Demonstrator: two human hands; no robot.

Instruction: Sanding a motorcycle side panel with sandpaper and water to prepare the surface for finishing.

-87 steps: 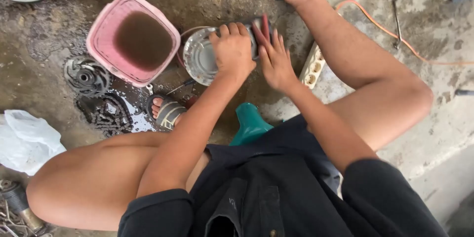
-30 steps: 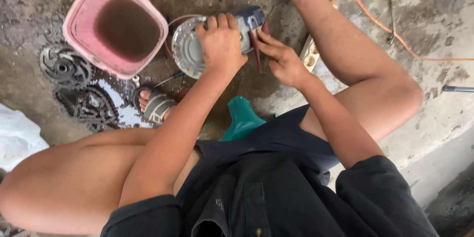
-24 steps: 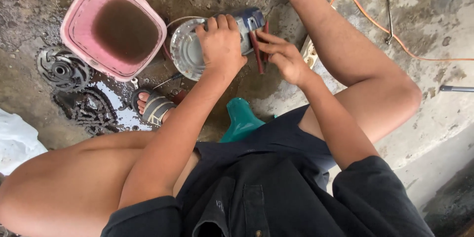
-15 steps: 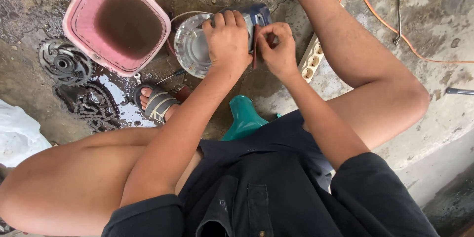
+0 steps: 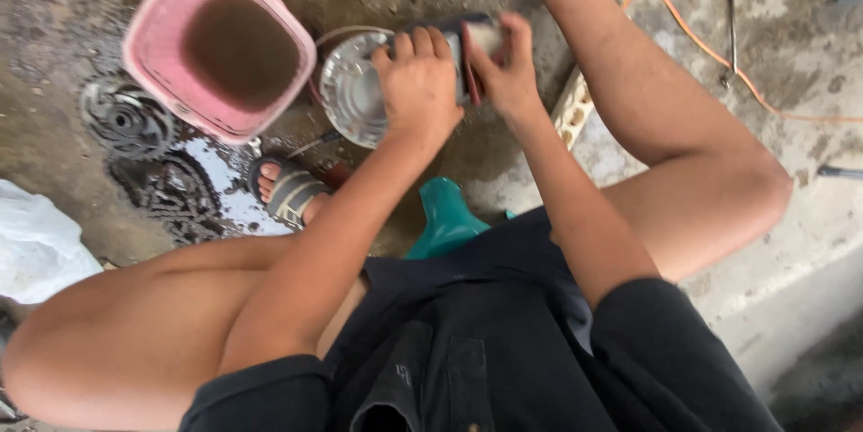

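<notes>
Left hand point(image 5: 418, 81) clenches a round metal motor part point(image 5: 352, 95); right hand point(image 5: 508, 68) seems to grasp its blurred dark end. The part could slip into the pink tub point(image 5: 216, 45) of murky liquid just beside it.

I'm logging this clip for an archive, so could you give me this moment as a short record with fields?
Setting: wet, stained concrete floor
Left hand: gripping a round metal part
Right hand: pressed on the part's dark end, holding a reddish tool
Beside it: pink bucket of brown liquid
Also: black toothed parts, orange cable, teal stool
</notes>
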